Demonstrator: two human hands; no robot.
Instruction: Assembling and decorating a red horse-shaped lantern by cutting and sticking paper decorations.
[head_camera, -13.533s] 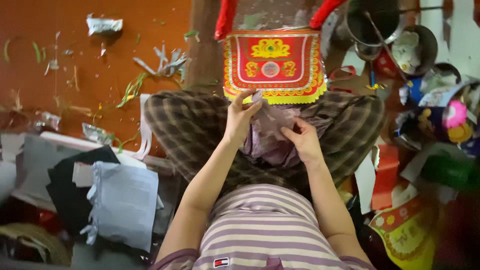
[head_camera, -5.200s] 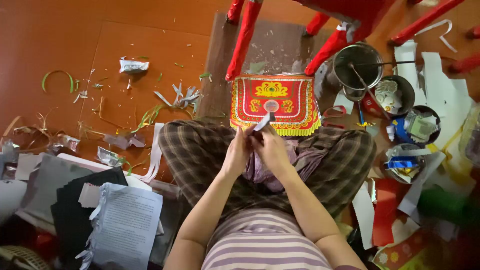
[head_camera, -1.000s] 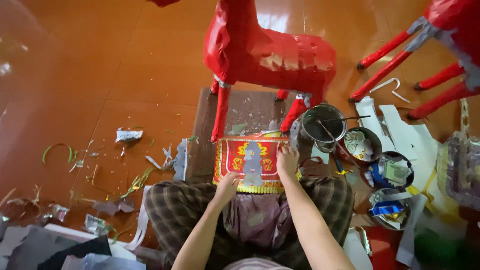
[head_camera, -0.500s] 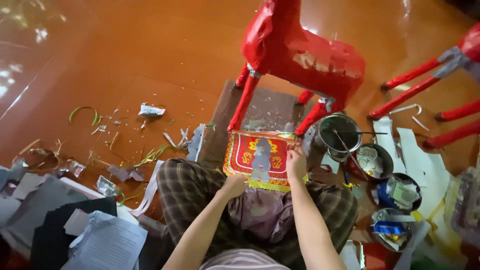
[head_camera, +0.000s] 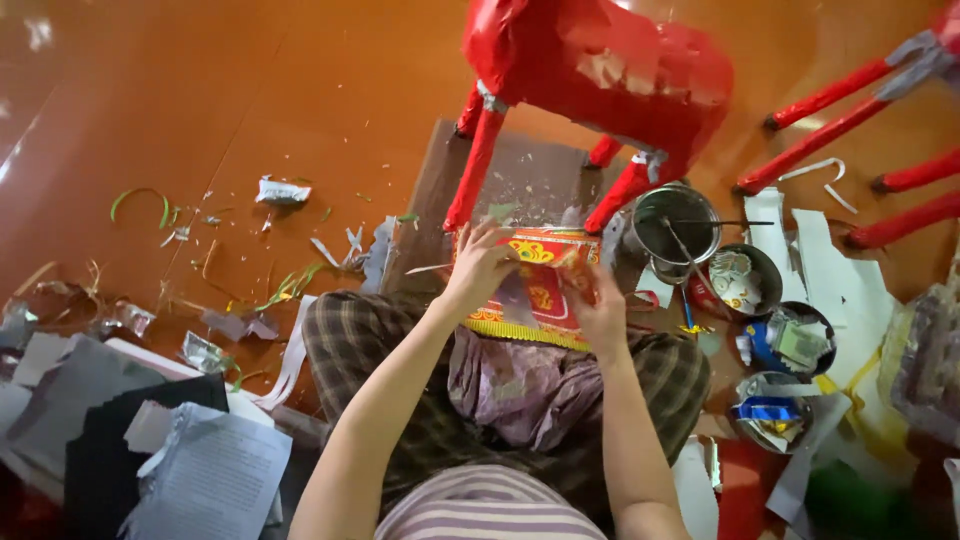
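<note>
- On the orange floor (head_camera: 250, 90), near its far edge, a red paper horse figure (head_camera: 600, 60) is stood on a grey board (head_camera: 530, 180), the largest thing in view.
- Just before the board's near edge, a red-and-gold decorated panel (head_camera: 535, 290) is held over the seated person's lap.
- Its left top corner is pinched by the left hand (head_camera: 480, 265); its right edge is gripped by the right hand (head_camera: 600, 310), fingers curled.
- A flat, unwrinkled panel is judged best kept by even tension from both hands.
- Glue tins (head_camera: 675, 225) are set at the right.
</note>
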